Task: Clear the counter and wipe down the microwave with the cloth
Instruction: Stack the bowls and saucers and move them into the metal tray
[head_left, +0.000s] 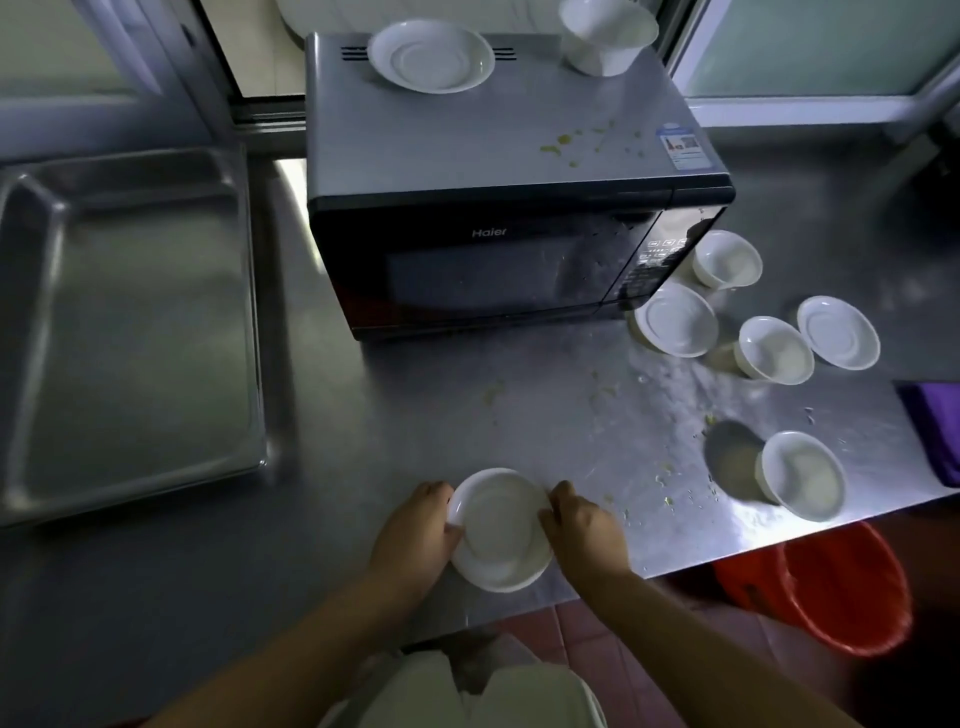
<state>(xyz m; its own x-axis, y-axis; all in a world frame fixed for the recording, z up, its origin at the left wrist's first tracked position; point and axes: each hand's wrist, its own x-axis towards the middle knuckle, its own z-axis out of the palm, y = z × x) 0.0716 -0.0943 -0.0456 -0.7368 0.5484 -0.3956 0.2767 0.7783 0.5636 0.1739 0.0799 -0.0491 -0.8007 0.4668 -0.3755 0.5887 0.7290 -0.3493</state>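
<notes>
Black Haier microwave (498, 260), blue sticker (684, 146) on top, writing unreadable

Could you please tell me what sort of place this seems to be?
Most likely a canteen or restaurant kitchen: a stainless steel counter carries a microwave, a large metal tray and many matching white dishes, such as the bowl.
</notes>
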